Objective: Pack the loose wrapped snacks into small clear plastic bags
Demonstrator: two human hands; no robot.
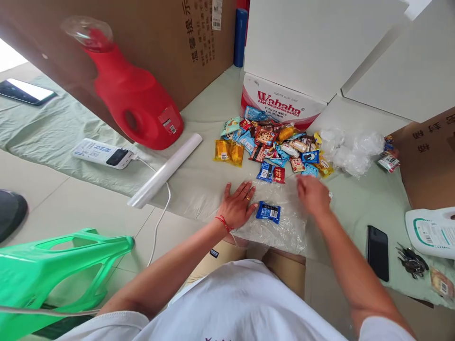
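Observation:
A sheet of clear plastic film (287, 232) lies wrinkled on the cloth in front of me. On it rests a blue snack packet (268, 212). My left hand (236, 206) is spread flat on the film, its thumb close to that packet. At the film's right edge my right hand (314, 194) is closed, slightly blurred; what its fingers hold is hidden. Just beyond the film lie another blue packet (265, 172) and a red packet (279, 174), in front of a pile of wrapped snacks (266, 135). Two yellow-wrapped snacks (228, 152) lie at the pile's left.
A roll of film (165, 170), a red bottle (138, 99) and a power bank (101, 153) with a cable are left. Crumpled clear plastic (351, 149) lies right of the pile, before cartons. Nearer are a phone (377, 253), keys (412, 260) and a white bottle (432, 232).

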